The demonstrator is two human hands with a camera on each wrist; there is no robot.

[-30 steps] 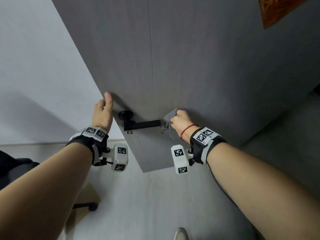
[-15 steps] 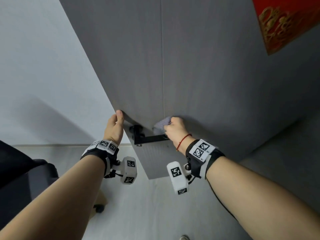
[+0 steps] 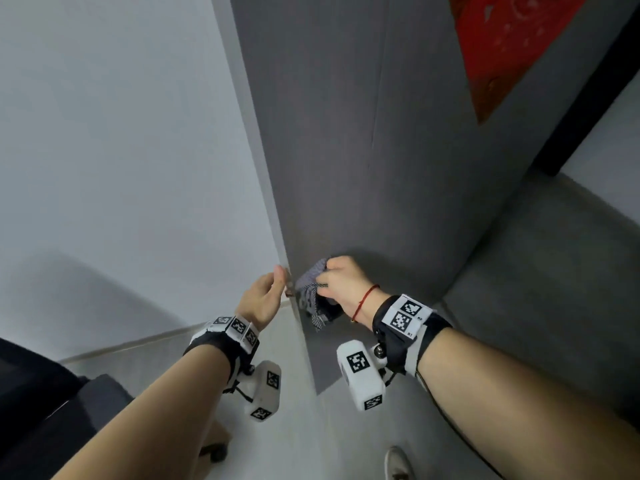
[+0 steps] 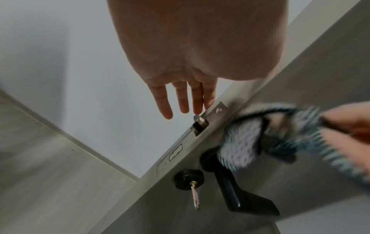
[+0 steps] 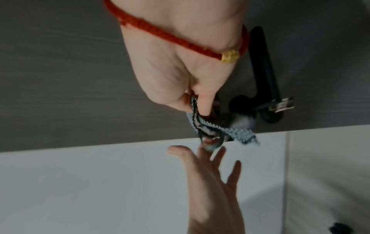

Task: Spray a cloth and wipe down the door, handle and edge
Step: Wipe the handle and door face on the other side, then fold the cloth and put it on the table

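Your right hand (image 3: 341, 284) clutched the bunched cloth (image 3: 311, 292) just below the centre of the head view, its fingers (image 5: 202, 101) curled tight round the fabric, pressed against the grey door (image 3: 363, 150) beside its edge (image 3: 263, 168). Your left hand (image 3: 261, 299) sat just left of that edge, fingers (image 4: 181, 98) straight and slightly apart, tips touching the edge near the latch.

The head view hid the handle behind your right hand and the cloth. The left wrist view showed it plainly: the black lever handle (image 4: 240, 194) at lower right, the cloth draped over its round base, and below it a black lock cylinder (image 4: 188, 178) with a key (image 4: 195, 197) hanging out. That view also gave you the metal latch plate (image 4: 208, 117) on the edge, with your fingertips just above the latch bolt. The right wrist view showed the red string bracelet (image 5: 180, 39) with a gold bead, and the lever at upper right.

A red decoration (image 3: 512, 46) hung on the door at the upper right of the head view. A dark office chair (image 3: 52, 410) stood at lower left, a shoe tip (image 3: 394, 462) at the bottom edge.
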